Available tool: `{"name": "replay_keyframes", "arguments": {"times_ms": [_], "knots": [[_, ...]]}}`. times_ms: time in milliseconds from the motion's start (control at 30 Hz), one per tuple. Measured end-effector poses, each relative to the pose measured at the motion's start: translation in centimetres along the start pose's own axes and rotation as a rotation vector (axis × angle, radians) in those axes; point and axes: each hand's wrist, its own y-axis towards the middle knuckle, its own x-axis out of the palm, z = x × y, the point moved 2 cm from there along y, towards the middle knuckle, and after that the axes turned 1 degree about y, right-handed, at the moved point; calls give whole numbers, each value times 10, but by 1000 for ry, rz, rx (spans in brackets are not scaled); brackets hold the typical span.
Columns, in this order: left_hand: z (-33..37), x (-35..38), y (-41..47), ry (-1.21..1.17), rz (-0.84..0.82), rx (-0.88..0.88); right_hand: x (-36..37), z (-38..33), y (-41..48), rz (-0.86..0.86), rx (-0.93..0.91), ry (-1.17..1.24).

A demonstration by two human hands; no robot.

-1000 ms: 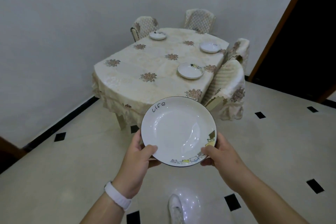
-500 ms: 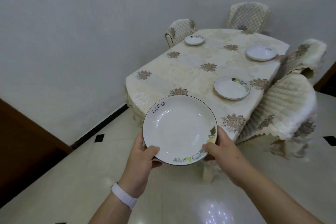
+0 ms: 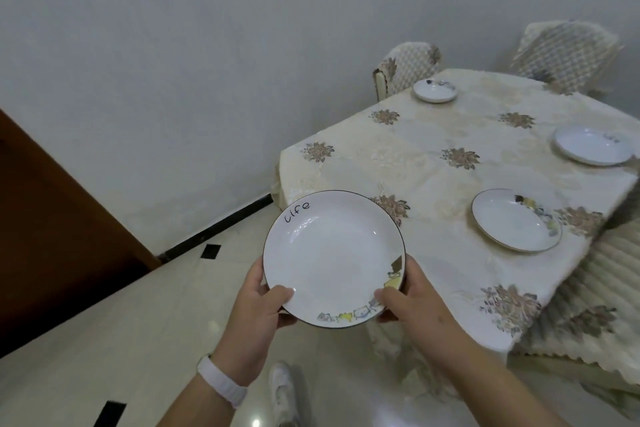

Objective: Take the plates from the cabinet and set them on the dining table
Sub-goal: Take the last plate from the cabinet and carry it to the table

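Cream tiled floor [image 3: 86, 340] with black inlays runs to a grey wall; at right stands the dining table [image 3: 433, 163] under a floral cloth, already bearing 3 plates: near [image 3: 512, 222], right [image 3: 588, 146] and far [image 3: 434, 91]. Near its left corner, both hands carry a white plate [image 3: 329, 256] marked "Life": left hand [image 3: 258, 315] and right hand [image 3: 412, 305] each curl fingers around its near rim, thumbs on top.

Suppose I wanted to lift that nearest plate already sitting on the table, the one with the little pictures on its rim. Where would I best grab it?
Probably by the raised rim of the nearest plate, coming from the table's near edge. It lies flat on the cloth, so only the upturned rim offers purchase: thumb on top, fingers slipped under, much as the left hand and right hand grip the carried plate.
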Motion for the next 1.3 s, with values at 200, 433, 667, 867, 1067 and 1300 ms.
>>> {"name": "replay_keyframes", "arguments": {"times_ms": [200,433,667,867,1067,1300], "knots": [[15,-19,89,-15,-74,-10,22,-17,72,73,2,-10],[57,-69,199,-30,-158,-6,76,-57,169,136,-3,-1],[91,-116,280,-45,-215,35,126,-85,237,170,-13,6],[103,-131,321,-28,-220,22,139,-97,277,188,-22,6],[104,-126,363,23,-245,-7,134,-88,316,228,7,53],[104,-101,447,107,-256,-43,113,-73,391,254,69,77]]}}
